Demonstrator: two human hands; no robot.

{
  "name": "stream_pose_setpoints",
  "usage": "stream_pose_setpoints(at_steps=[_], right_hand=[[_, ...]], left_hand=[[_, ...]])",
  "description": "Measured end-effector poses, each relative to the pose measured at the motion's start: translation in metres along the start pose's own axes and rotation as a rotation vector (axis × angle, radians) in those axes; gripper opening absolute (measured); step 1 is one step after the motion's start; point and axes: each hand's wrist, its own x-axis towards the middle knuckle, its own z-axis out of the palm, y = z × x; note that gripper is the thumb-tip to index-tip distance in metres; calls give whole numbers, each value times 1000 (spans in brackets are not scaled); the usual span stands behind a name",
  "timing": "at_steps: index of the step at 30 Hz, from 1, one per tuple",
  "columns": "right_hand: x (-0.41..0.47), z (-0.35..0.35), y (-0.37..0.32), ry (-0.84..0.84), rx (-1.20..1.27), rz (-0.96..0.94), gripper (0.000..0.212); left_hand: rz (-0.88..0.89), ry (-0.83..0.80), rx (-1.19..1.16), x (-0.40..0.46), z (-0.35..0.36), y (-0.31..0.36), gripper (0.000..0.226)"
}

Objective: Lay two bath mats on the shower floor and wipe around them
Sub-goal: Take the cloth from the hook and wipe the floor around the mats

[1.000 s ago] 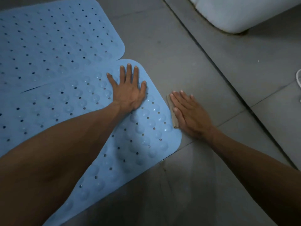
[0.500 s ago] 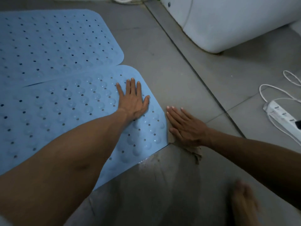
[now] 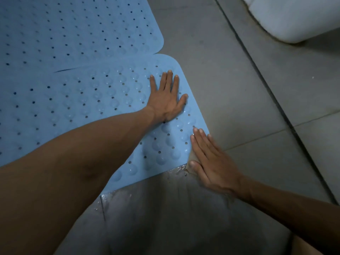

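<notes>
Two blue bath mats lie flat on the grey tiled floor (image 3: 230, 92), and we take them first as the largest things in view. The far mat (image 3: 73, 28) fills the upper left; the near mat (image 3: 88, 100) lies just in front of it, their long edges meeting, with a thin dark slit showing where the edges part a little on the left. Both are dotted with holes and raised bubbles. A white fixture (image 3: 294, 17) stands on the floor at the upper right, well apart from the mats. In front of the near mat we see a wet patch (image 3: 165, 208) of floor, darker and shiny, with water glinting along the mat's front edge.

Our left hand (image 3: 166, 99) lies palm down on the near mat close to its right corner, fingers straight and slightly spread, pressing the mat and gripping nothing. Our right hand (image 3: 211, 162) lies flat at the mat's front right corner, fingers straight and together, the fingertips reaching onto the mat's edge. Under this palm is a beige cloth (image 3: 192, 157), of which only a small strip shows beside the thumb, touching the mat's edge; the hand presses it to the floor rather than clutching it.
</notes>
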Motion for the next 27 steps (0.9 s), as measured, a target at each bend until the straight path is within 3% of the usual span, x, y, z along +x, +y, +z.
stream_pose_setpoints(at_steps=[5, 9, 12, 15, 24, 27], right_hand=[[5, -3, 17, -44, -8, -209, 70], [12, -10, 33, -69, -11, -409, 72], [19, -12, 36, -66, -13, -569, 72], [21, -9, 28, -86, 4, -705, 74], [36, 15, -110, -97, 275, -758, 78], [43, 19, -158, -112, 349, -796, 68]], left_hand=[[-45, 45, 100, -12, -3, 2, 74], [-121, 108, 118, -63, 0, -39, 76], [-294, 44, 41, -105, 3, -78, 75], [-305, 42, 40, -120, 3, -83, 73], [-279, 41, 50, -116, 2, -81, 69], [-288, 17, 21, -117, 1, -82, 70]])
